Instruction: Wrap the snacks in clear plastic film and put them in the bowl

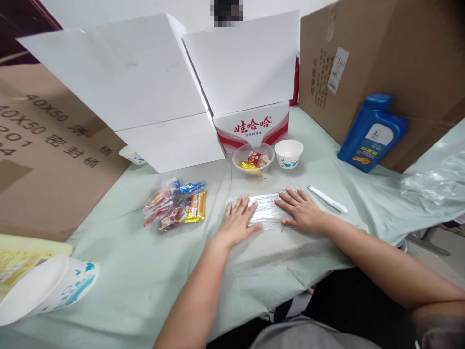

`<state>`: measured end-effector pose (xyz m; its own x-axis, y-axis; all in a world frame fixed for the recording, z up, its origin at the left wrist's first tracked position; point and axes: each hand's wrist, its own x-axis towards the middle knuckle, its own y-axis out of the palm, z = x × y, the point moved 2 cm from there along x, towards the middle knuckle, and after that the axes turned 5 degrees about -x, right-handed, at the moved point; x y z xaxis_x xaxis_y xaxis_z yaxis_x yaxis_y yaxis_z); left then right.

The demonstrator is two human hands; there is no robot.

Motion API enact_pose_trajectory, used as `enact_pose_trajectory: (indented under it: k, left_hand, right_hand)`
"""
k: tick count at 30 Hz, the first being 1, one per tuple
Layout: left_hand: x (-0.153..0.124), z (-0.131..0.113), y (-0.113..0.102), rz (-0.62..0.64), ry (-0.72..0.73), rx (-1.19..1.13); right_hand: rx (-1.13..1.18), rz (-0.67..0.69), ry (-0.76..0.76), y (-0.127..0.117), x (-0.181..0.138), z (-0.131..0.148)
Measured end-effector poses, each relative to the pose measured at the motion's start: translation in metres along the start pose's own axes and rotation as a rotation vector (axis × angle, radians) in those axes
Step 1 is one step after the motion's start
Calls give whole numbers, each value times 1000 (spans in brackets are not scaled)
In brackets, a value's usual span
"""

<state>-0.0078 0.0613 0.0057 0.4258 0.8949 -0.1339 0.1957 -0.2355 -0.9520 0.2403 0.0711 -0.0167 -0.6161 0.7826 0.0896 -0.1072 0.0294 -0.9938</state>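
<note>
Both palms lie on a flat sheet of clear plastic film [268, 211], which is wrinkled and shiny on the table in front of me. My left hand [238, 220] presses on its left end with the fingers spread. At the other end my right hand [301, 211] lies flat too, fingers apart. A white utility knife [327, 198] rests just beyond the right hand. Behind the film stands a clear plastic bowl [253, 162] with several wrapped snacks in it, and a white paper bowl [288, 153] beside it.
Several packaged snacks [176, 203] lie in a pile to the left. A large paper tub [54, 291] stands at the near left. White boxes [250, 126] rise at the back. A blue bottle [372, 135] leans by a brown carton [381, 63] on the right.
</note>
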Motion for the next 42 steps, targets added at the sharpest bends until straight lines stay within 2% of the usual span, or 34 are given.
enact_pose_trajectory:
  k: [2,4,6,7,8,10,11,13,15,17,20,24,26,31,33,37,42]
  left_hand:
    - [-1,20,-7,-11,-130,3]
    - [-4,31,-16,-91,-250,22]
    - [-10,28,-28,-220,-265,37]
    - [-13,22,-33,-258,-216,23]
    - [-16,14,-38,-255,-135,-12]
    - [-22,-3,-42,-126,37,-105]
    - [-25,-9,-43,-43,88,-135]
    - [-29,-14,-41,61,97,-129]
    - [-29,-11,-39,67,46,-74]
    - [-28,-5,-36,49,11,-24]
    - [-28,3,-38,34,13,-4]
    - [-32,9,-49,-2,76,-212]
    - [-34,15,-52,-17,31,-326]
    - [-26,34,-43,-81,-103,-442]
    - [-20,37,-37,-127,-161,-442]
    - [-9,33,-31,-206,-263,-271]
    - [-4,28,-31,-245,-303,-112]
  right_hand:
    - [1,-4,12,3,0,-2]
    - [9,-11,15,-1,-1,-3]
    - [33,-48,10,-10,-2,-3]
    - [57,-89,3,-17,-4,-3]
    - [91,-142,-10,-24,-5,-3]
    - [192,-219,-75,-40,-10,-4]
    - [253,-208,-132,-46,-12,-5]
    - [353,-85,-255,-54,-16,-6]
    - [381,51,-307,-56,-19,-9]
    - [361,93,-282,-56,-22,-12]
    - [342,72,-244,-56,-25,-17]
    - [406,10,-249,-57,-28,-22]
    - [484,15,-212,-57,-30,-25]
    - [678,91,95,-55,-29,-33]
    - [736,86,137,-53,-27,-33]
    - [611,55,148,-48,-23,-30]
    - [450,-42,352,-40,-15,-28]
